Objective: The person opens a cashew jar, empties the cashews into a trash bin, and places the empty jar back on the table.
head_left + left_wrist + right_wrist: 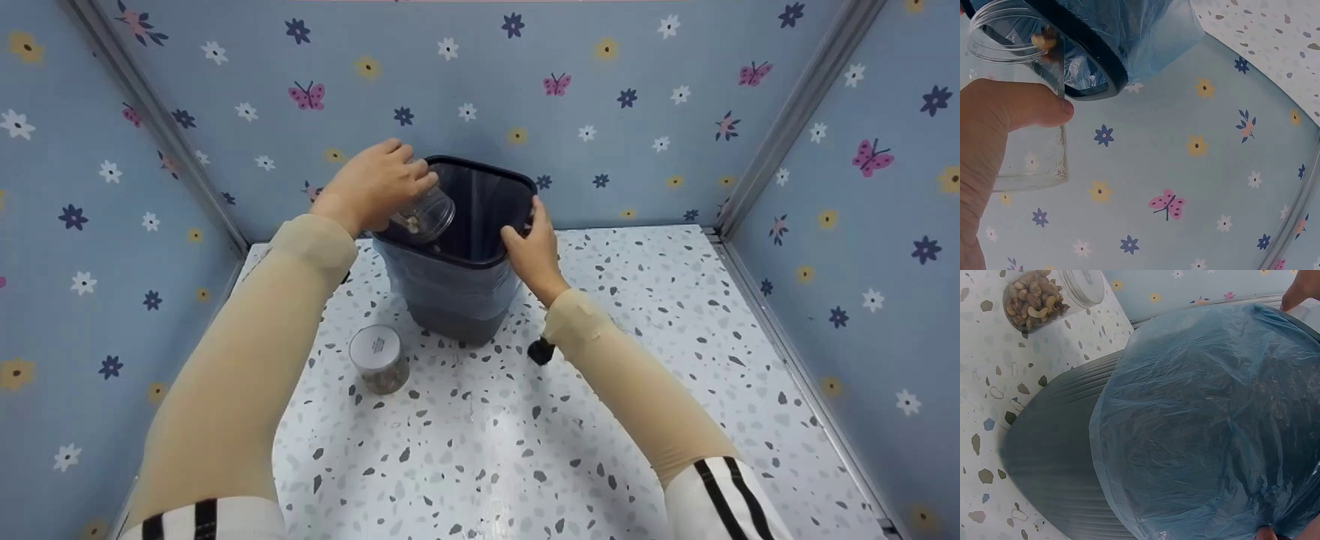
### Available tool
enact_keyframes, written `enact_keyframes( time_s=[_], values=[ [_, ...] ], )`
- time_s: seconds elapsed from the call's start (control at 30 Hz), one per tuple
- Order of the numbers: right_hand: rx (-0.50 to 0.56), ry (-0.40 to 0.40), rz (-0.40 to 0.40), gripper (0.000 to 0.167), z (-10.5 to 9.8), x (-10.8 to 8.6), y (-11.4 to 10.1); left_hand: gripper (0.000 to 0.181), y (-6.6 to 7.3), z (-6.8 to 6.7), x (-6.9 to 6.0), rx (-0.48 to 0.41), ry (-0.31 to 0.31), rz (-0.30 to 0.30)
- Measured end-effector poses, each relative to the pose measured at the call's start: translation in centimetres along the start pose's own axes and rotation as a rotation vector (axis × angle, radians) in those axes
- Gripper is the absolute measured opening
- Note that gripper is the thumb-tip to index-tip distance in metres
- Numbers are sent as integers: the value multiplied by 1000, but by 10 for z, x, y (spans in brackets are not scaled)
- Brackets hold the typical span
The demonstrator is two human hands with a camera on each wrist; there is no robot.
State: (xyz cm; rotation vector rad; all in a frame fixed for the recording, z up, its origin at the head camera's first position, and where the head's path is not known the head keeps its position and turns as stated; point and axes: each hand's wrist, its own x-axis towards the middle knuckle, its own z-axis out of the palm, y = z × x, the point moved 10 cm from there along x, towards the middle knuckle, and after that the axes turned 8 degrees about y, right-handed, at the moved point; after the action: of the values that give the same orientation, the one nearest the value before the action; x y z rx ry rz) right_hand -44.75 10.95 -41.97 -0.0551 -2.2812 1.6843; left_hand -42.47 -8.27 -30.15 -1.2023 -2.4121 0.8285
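At left, a lidded jar (379, 361) of nuts stands on the near side of the bin (459, 263); farther back, the left hand (381, 184) holds an open jar (433, 212), its long axis slanting down rightward, mouth within the bin's left side; the right hand (536, 251), farther from that jar, grips the bin's right rim

Both forearms (232, 360) extend forward, left grip (375, 184) curled, right grip (535, 247) pinching.
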Motion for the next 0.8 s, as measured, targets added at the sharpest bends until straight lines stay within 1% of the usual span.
enact_keyframes(
  time_s=[0.17,0.4,0.5,0.7,0.8],
  values=[
    [8,1,-4,85,0,0,-1,84,2,-1,1,31,17,25],
    [10,-7,-4,85,0,-2,-1,86,1,-2,-1,29,42,15],
    [7,-5,-5,86,0,-1,-1,85,-1,-1,-3,-1,49,-15],
    [2,-9,-3,85,0,-1,-1,82,-8,4,-10,-130,50,-110],
    [1,-6,-7,84,-1,-1,-1,79,-12,6,-14,-180,67,-148]
  ],
)
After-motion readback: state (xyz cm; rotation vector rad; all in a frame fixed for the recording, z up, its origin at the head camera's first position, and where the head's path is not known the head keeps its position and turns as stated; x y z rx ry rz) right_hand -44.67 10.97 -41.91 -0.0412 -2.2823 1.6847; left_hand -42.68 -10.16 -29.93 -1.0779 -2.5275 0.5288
